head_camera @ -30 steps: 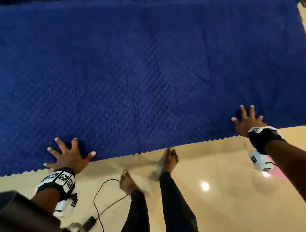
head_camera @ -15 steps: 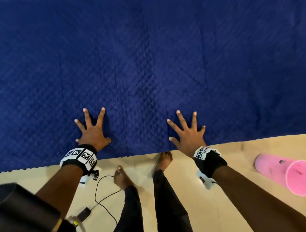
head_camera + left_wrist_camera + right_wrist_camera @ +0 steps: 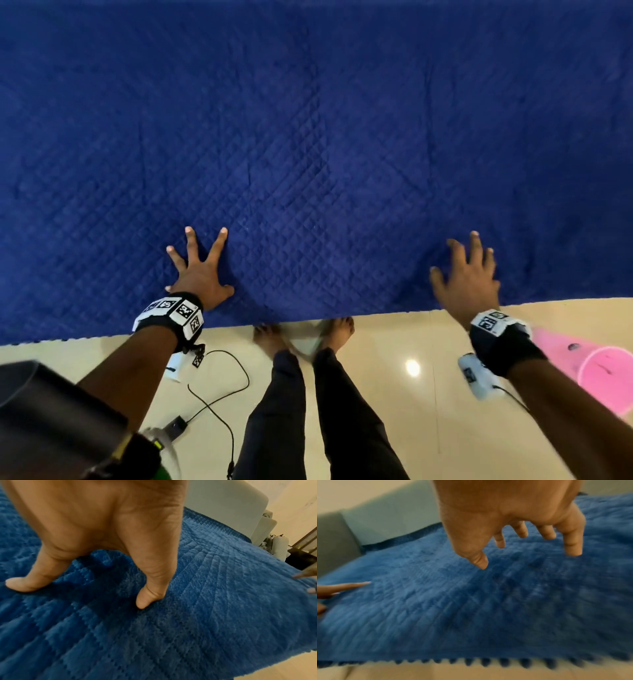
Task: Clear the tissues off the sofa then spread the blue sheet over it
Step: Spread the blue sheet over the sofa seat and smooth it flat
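The blue quilted sheet (image 3: 308, 154) lies spread across the sofa and fills most of the head view; its scalloped front edge hangs over the floor. My left hand (image 3: 202, 270) presses flat on it near the front edge, fingers splayed. In the left wrist view the fingertips (image 3: 145, 601) dig into the sheet (image 3: 205, 601). My right hand (image 3: 469, 274) hovers just over the sheet further right, fingers spread and relaxed, blurred. The right wrist view shows that hand (image 3: 522, 536) above the sheet (image 3: 471, 608), holding nothing. No tissues are in sight.
Grey sofa back (image 3: 223, 500) shows behind the sheet. My bare feet (image 3: 305, 334) stand on the cream tiled floor (image 3: 394, 411) at the sofa's front. A black cable with a small box (image 3: 219, 394) lies at the left, a pink bin (image 3: 603, 373) at the right.
My right hand has swept to the right along the front of the sheet and lifted slightly. The left hand has stayed pressed near the same spot.
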